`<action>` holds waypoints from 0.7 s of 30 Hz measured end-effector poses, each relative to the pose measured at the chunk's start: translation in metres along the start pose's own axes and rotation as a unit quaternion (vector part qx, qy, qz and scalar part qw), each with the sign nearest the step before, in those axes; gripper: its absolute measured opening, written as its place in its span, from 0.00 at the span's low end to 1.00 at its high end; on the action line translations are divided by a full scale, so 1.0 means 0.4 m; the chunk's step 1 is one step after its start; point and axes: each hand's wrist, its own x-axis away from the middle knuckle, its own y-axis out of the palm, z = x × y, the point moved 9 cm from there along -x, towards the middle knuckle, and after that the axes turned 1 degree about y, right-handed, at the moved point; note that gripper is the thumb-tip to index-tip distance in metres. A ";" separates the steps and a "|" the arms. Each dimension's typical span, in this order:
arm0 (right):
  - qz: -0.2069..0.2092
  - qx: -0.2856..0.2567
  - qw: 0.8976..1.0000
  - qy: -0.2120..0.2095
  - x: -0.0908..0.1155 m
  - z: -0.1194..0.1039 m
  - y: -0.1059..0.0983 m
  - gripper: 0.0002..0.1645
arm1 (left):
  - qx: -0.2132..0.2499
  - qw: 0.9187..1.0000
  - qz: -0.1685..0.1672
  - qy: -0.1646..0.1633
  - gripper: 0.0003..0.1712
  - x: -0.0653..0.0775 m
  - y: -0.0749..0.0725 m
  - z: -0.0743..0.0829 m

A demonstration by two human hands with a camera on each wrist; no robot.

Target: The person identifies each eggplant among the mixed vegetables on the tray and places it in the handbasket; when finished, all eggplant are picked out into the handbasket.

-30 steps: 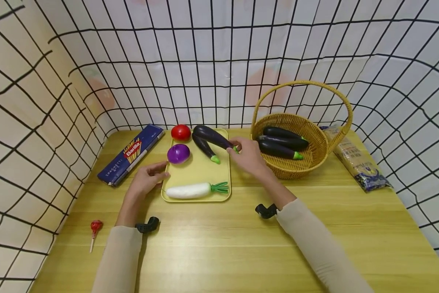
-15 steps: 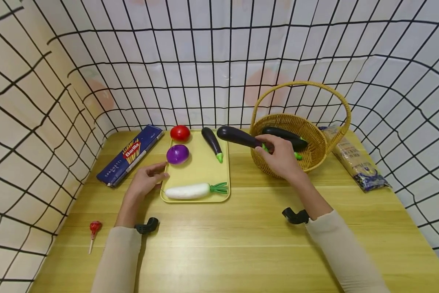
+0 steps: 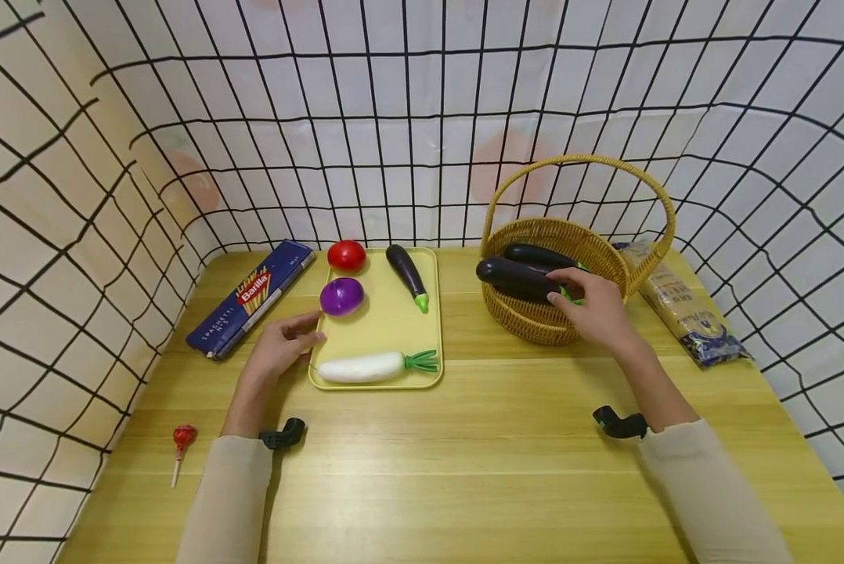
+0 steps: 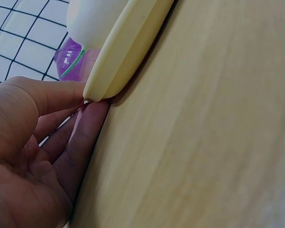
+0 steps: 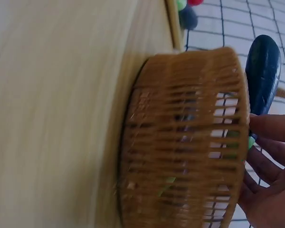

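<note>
My right hand (image 3: 591,305) pinches a dark eggplant (image 3: 512,276) near its green stem end, over the front of the wicker basket (image 3: 545,330). In the right wrist view this eggplant (image 5: 263,71) shows just above the basket rim. Behind it, more eggplant (image 3: 538,254) lies inside the basket, partly hidden. At the yellow tray (image 3: 373,333), my left hand (image 3: 281,345) grips the left rim, thumb on top and fingers against the underside in the left wrist view. The tray bears a tomato (image 3: 347,255), a purple vegetable (image 3: 342,297), a smaller eggplant (image 3: 406,274) and a white radish (image 3: 362,368).
A blue spaghetti box (image 3: 249,300) lies left of the tray. Nearer the front left is a red lollipop (image 3: 182,441). To the right of the basket, whose tall handle (image 3: 584,159) arches upward, lies a clear printed packet (image 3: 690,313). Gridded cloth walls surround the table.
My right hand has carried the eggplant rightward from the tray to over the basket. The smaller eggplant has shifted slightly on the tray. My left hand stays at the tray rim.
</note>
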 end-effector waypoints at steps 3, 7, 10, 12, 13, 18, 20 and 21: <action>-0.010 0.008 1.000 0.010 0.004 0.028 -0.006 0.22 | 0.000 1.000 0.000 0.000 0.32 -0.001 -0.002 -0.001; -0.022 0.024 0.999 0.023 0.010 0.056 -0.013 0.22 | 0.004 1.000 0.001 0.001 0.32 -0.001 -0.003 -0.002; -0.034 0.038 0.998 0.030 0.012 0.069 -0.015 0.22 | 0.008 1.000 0.002 0.002 0.32 -0.002 -0.004 -0.001; -0.043 0.049 0.997 0.034 0.012 0.073 -0.014 0.22 | 0.010 1.000 0.003 0.002 0.32 -0.003 -0.004 0.000; -0.048 0.057 0.997 0.034 0.011 0.075 -0.012 0.22 | 0.010 1.000 0.002 0.002 0.32 -0.003 -0.004 0.000; -0.086 0.108 0.990 0.030 0.004 0.079 0.004 0.22 | 0.007 1.000 -0.001 0.004 0.32 -0.002 -0.001 0.001; -0.100 0.119 0.987 0.032 -0.001 0.080 0.012 0.22 | 0.003 1.000 -0.002 0.005 0.32 -0.001 0.000 0.000; -0.106 0.120 0.986 0.035 -0.003 0.081 0.015 0.22 | 0.003 1.000 -0.002 0.005 0.32 0.000 0.001 0.000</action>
